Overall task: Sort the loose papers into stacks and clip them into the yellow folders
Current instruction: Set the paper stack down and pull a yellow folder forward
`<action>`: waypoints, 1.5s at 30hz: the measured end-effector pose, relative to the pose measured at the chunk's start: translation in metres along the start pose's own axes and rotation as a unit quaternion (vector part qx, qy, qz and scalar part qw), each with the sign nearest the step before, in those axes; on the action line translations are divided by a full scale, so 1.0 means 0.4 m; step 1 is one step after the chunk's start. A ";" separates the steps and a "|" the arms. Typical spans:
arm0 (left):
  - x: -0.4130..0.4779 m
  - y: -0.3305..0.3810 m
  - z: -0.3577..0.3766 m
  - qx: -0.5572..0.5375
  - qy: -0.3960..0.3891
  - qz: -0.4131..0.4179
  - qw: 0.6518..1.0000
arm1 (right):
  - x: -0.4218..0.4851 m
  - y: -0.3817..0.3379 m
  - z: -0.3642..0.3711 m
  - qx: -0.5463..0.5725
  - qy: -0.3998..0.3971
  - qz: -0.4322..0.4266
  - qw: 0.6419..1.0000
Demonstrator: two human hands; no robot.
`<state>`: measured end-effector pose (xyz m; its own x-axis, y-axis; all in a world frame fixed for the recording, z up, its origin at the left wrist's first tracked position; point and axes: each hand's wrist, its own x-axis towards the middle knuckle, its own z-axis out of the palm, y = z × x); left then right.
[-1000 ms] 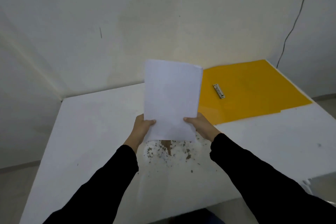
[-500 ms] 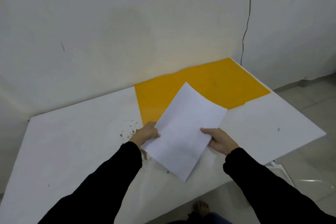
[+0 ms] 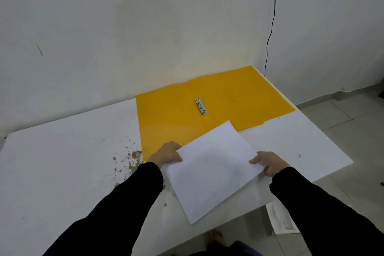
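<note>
- Left hand [image 3: 168,155]: the left edge of the paper stack [image 3: 212,170] is pinched between the thumb and curled fingers.
- Right hand [image 3: 269,163]: the opposite edge is gripped in the same way. The stack is thus held by both sides, turned askew, with its far corner overlapping the near edge of the yellow folder [image 3: 245,93].
- Yellow folder: it is laid open and flat at the far right of the table [image 3: 62,162], against the wall [image 3: 145,27]. The metal clip [image 3: 201,106] is exposed beside the spine; whether it is raised cannot be told.
- Step in hand, as judged: the stack is being brought to the clip. It is best squared first, then turned so that one edge is presented to the clip, with both grips kept until the sheets are seated.
- Edges: the stack's near corner is seen close to the table's front edge. The folder's right flap lies close to the table's right edge.
- Open room: bare tabletop is available to the left, past the chipped patch [image 3: 131,158]. Almost none is left between folder and wall.
</note>
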<state>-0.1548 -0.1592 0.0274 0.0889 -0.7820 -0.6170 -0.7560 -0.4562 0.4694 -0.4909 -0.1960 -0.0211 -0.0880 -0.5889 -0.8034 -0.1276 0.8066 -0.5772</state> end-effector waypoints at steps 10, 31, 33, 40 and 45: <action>-0.007 -0.065 0.073 -0.399 0.172 -0.094 0.896 | -0.069 -0.062 -0.028 -0.139 -0.026 0.047 0.989; 0.020 -0.019 0.145 -0.110 0.296 -0.020 0.949 | 0.011 -0.070 0.092 -0.366 0.181 -0.233 0.882; 0.027 -0.030 0.138 -0.099 0.304 -0.044 0.947 | 0.016 -0.079 0.096 -0.381 0.180 -0.225 0.878; 0.037 -0.070 0.090 -0.107 0.344 -0.144 0.922 | 0.044 -0.146 0.086 -0.281 0.217 -0.203 0.912; 0.051 -0.077 0.027 -0.196 0.321 -0.258 0.890 | 0.089 -0.216 0.049 -0.202 0.188 -0.197 0.941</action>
<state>-0.1367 -0.1564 -0.0066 0.8063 -0.4487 -0.3854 -0.2337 -0.8402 0.4894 -0.4638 -0.2856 -0.0026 -0.2888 -0.8764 -0.3854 -0.5822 0.4803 -0.6560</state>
